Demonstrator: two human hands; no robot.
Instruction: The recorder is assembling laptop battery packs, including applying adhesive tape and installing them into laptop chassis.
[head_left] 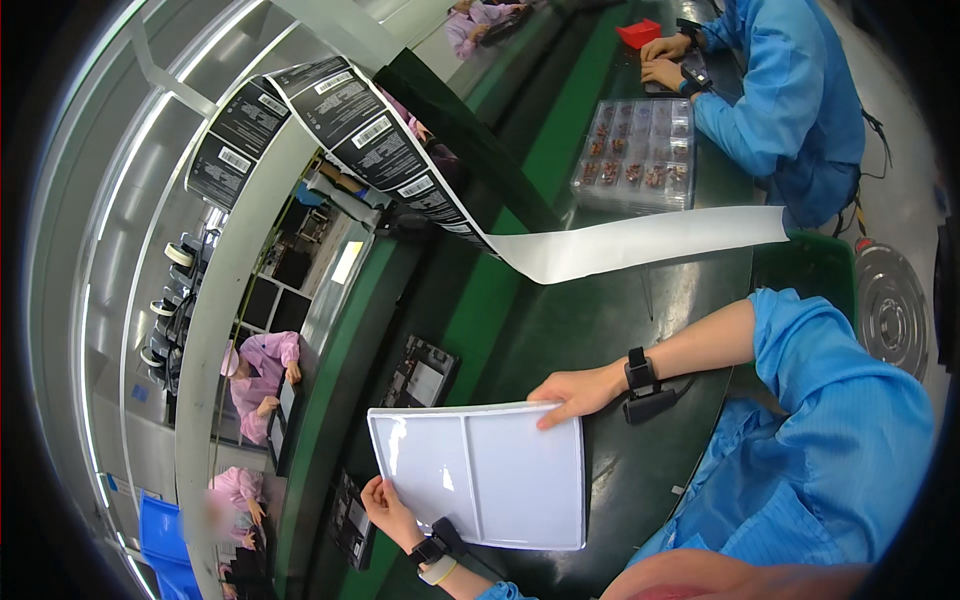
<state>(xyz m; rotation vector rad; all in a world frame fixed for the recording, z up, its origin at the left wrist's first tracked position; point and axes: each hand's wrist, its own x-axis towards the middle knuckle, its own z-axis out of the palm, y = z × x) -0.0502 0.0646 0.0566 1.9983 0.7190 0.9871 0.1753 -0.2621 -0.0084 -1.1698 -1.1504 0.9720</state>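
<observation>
A shallow white plastic tray (525,470), glossy and split by a raised rib into two sections, is held tilted over the dark green workbench. My right hand (580,395) grips its upper right corner, thumb on the inner face and fingers mostly hidden behind. At the lower left edge, my left hand (390,510) has its fingers closed on the rim. Both of my wrists carry black strapped devices. Partly behind the tray lie two open electronic units with exposed insides, one beyond its top edge (428,372) and another (350,522) near my left hand.
A long strip of black labels (375,132) hangs above the bench, its white backing (660,240) trailing right. Stacked clear compartment trays (635,155) hold copper-coloured parts. A co-worker in blue (780,90) sits beyond, near a red bin (638,34). People in pink work across the green line.
</observation>
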